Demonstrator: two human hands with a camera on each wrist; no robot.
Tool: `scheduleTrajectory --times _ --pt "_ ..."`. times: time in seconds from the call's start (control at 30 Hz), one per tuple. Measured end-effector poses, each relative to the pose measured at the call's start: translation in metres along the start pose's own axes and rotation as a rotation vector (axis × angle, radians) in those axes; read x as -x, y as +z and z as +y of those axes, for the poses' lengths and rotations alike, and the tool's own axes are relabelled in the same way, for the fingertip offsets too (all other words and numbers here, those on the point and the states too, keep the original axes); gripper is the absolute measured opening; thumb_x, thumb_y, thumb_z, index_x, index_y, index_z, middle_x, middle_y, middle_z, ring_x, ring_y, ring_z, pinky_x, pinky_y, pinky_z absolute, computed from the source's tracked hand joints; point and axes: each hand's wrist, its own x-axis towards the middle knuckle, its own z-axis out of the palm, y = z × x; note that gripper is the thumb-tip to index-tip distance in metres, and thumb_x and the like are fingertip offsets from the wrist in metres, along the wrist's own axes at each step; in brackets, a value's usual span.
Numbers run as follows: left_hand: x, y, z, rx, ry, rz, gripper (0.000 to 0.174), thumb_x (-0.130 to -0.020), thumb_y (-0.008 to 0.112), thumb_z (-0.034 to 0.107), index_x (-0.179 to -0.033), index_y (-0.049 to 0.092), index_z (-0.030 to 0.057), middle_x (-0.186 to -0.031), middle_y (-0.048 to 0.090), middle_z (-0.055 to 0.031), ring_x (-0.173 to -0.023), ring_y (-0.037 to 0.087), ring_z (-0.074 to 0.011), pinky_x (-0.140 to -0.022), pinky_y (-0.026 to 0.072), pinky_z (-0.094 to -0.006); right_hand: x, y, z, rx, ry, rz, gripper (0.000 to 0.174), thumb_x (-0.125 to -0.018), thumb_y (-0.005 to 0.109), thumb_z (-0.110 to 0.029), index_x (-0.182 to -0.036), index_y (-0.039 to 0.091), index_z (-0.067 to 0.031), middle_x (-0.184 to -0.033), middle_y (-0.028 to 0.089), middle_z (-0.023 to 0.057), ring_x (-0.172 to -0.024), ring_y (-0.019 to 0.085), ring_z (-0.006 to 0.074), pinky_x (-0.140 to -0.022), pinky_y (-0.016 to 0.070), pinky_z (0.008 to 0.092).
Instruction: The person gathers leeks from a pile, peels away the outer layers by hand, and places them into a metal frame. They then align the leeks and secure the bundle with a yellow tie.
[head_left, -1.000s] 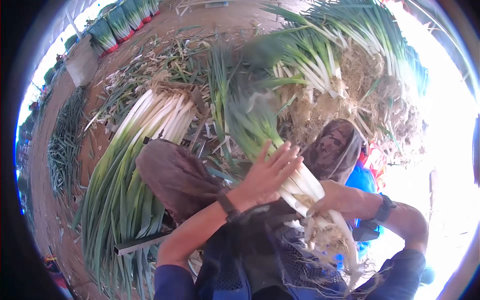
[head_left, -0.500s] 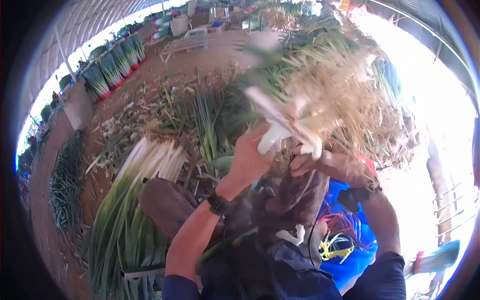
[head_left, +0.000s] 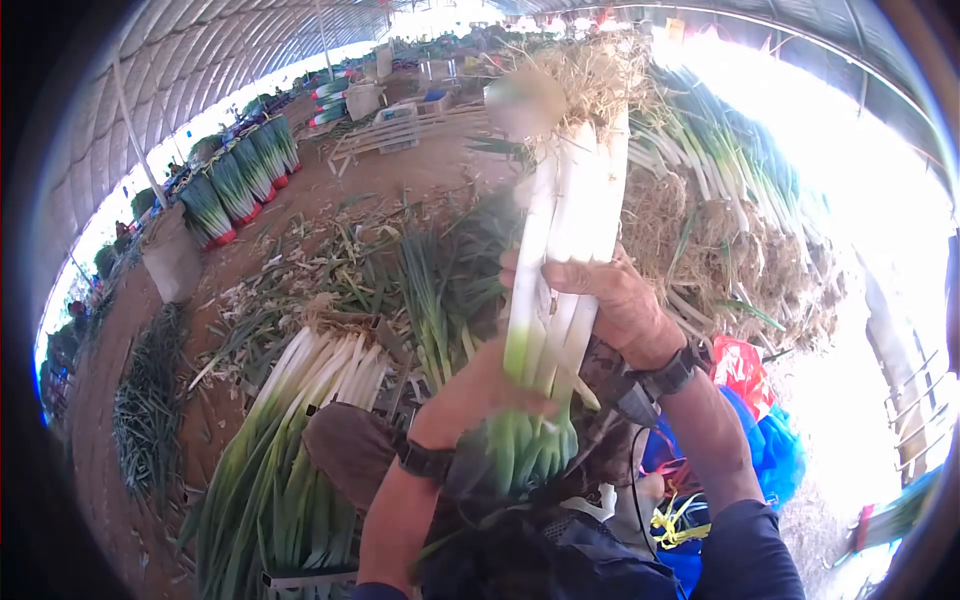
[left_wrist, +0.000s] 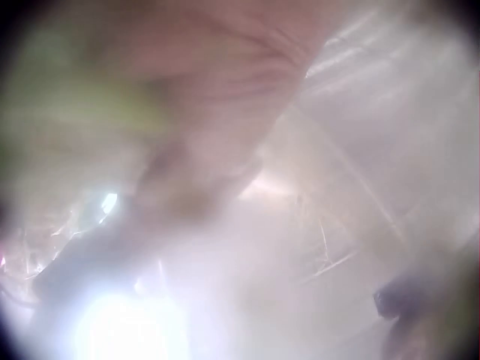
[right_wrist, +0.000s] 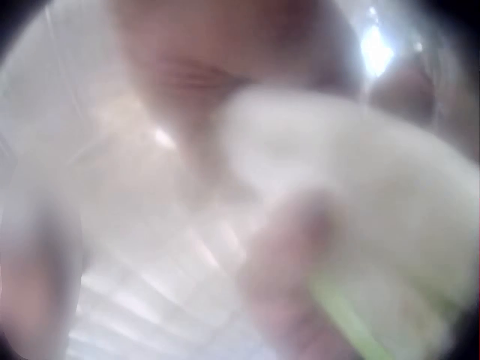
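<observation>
In the head view, a bunch of long green onions [head_left: 575, 210] stands in front of the person, shaggy roots [head_left: 590, 85] at the top and green leaves [head_left: 530, 450] at the lap. The right hand [head_left: 625, 305] grips the white shafts from the right, its thumb laid across them. Lower down, the left hand [head_left: 480, 395] holds the bunch where white turns to green; motion blurs its fingers. Pale shafts [right_wrist: 322, 142] cross the right wrist view beside blurred fingers. The left wrist view is hazy, showing mostly skin of the left hand [left_wrist: 225, 82].
Left of the knee [head_left: 345, 445] lies a pile of cleaned green onions [head_left: 285, 450]. Untrimmed ones with matted roots [head_left: 740, 240] are heaped at the right. Leaf scraps [head_left: 300, 270] litter the ground. A blue bag [head_left: 775, 450] and yellow ties [head_left: 680, 520] sit beside the right leg.
The bunch has turned from roots toward the body to roots upward and away. The right hand has moved up along with it; the left now lies lower, near the leaves. The head view has tilted up.
</observation>
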Motion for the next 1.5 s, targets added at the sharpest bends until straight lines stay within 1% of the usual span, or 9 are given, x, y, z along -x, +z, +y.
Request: scheduleTrajectory --times 0.33,0.43,0.6,0.77,0.93,1.0,1.17,1.3,1.5 --pt "-0.008 0.002 -0.051 0.34 0.111 0.278 0.037 -0.083 0.073 -0.001 -0.118 0.061 -0.0009 -0.099 0.069 -0.0068 -0.089 0.069 -0.0161 -0.076 0.0561 -0.0306 -0.045 -0.024 0.03 0.061 0.04 -0.017 0.056 -0.092 0.071 -0.023 -0.137 0.05 0.0016 -0.109 0.068 0.0157 -0.098 0.067 0.0253 -0.089 0.0555 0.0367" --pt "-0.013 -0.004 -0.053 0.367 0.216 0.369 0.043 -0.081 0.071 -0.003 -0.122 0.058 0.002 -0.094 0.064 0.0003 -0.084 0.062 -0.0107 -0.076 0.0533 -0.0284 -0.036 -0.007 0.032 0.678 -0.446 0.483 0.047 -0.091 0.071 -0.033 -0.123 0.062 -0.0011 -0.097 0.069 0.0105 -0.087 0.068 0.021 -0.077 0.0551 0.0328" --pt "-0.016 -0.011 -0.057 0.162 -0.033 0.428 0.05 -0.078 0.071 -0.005 -0.125 0.057 0.003 -0.099 0.063 -0.0017 -0.087 0.061 -0.009 -0.073 0.052 -0.0254 -0.023 -0.009 0.041 1.632 -0.205 0.034 0.034 -0.089 0.074 -0.03 -0.082 0.067 0.0025 -0.068 0.065 0.0104 -0.067 0.068 0.0161 -0.064 0.0529 0.0328" --pt "-0.011 -0.007 -0.044 0.314 0.043 0.365 0.045 -0.078 0.078 0.002 -0.119 0.06 0.0012 -0.099 0.069 -0.0047 -0.086 0.067 -0.0123 -0.074 0.054 -0.0286 -0.031 -0.032 0.038 0.745 0.274 -0.134 0.023 -0.091 0.072 -0.021 -0.084 0.068 0.0004 -0.07 0.067 0.0054 -0.055 0.065 0.0142 -0.049 0.05 0.0271" --pt "-0.004 -0.018 -0.062 0.286 -0.068 0.353 0.046 -0.076 0.08 0.002 -0.119 0.062 0.0004 -0.098 0.069 -0.0039 -0.087 0.065 -0.013 -0.076 0.053 -0.0296 -0.03 -0.048 -0.018 -0.076 -0.119 0.063 0.02 -0.1 0.058 -0.019 -0.106 0.066 -0.0016 -0.076 0.065 -0.0002 -0.073 0.067 0.0109 -0.074 0.0552 0.0255" --pt "-0.004 -0.024 -0.07 0.139 -0.097 0.393 0.043 -0.075 0.079 0.0 -0.115 0.064 -0.0007 -0.096 0.068 -0.0043 -0.084 0.064 -0.0133 -0.077 0.0525 -0.0298 -0.034 -0.026 -0.066 0.244 -0.547 0.358 0.019 -0.101 0.055 -0.016 -0.108 0.063 -0.0007 -0.073 0.064 0.0006 -0.074 0.067 0.0106 -0.077 0.0557 0.0262" --pt "-0.013 -0.019 -0.1 0.116 -0.191 0.621 0.04 -0.074 0.072 -0.004 -0.112 0.063 -0.0031 -0.09 0.067 -0.0051 -0.082 0.063 -0.0116 -0.075 0.0523 -0.0297 -0.035 -0.089 -0.133 0.841 -0.166 0.032 0.029 -0.098 0.058 -0.02 -0.121 0.064 -0.0032 -0.103 0.072 0.0121 -0.096 0.07 0.0176 -0.088 0.0555 0.0318" --pt "-0.022 0.0 -0.103 -0.306 -0.176 0.824 0.049 -0.073 0.065 -0.006 -0.121 0.053 -0.0016 -0.094 0.066 -0.0203 -0.087 0.066 -0.0392 -0.076 0.0524 -0.0431 -0.053 -0.031 -0.063 1.828 -0.169 0.329 0.04 -0.092 0.067 -0.019 -0.13 0.062 -0.0089 -0.117 0.071 0.011 -0.104 0.069 0.0221 -0.099 0.0512 0.0403" --pt "-0.031 0.037 -0.096 -0.468 -0.072 0.802 0.047 -0.075 0.062 -0.006 -0.119 0.05 -0.0009 -0.102 0.062 -0.028 -0.093 0.063 -0.0481 -0.079 0.0508 -0.0502 -0.116 -0.03 -0.046 2.237 -1.156 0.02 0.05 -0.086 0.068 -0.017 -0.135 0.06 -0.0117 -0.122 0.067 0.0117 -0.116 0.063 0.032 -0.105 0.0433 0.0478"
